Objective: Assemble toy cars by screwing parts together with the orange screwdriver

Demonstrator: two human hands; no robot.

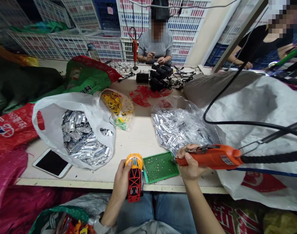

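My left hand (121, 182) grips a toy car (134, 177) with an orange-yellow body and a red underside, held underside up at the table's near edge. My right hand (190, 164) is wrapped round an orange electric screwdriver (211, 157), whose tip points left toward a green screw tray (160, 166) lying on the table between my hands. A black cable (236, 123) runs from the screwdriver's rear up and to the right.
A white bag of silver parts (82, 138) sits left, a clear bag of silver parts (179, 128) right. A phone (52, 163) lies near the front-left edge. Red plastic frames (144, 95) and black parts (158, 79) lie further back. Two people sit across the table.
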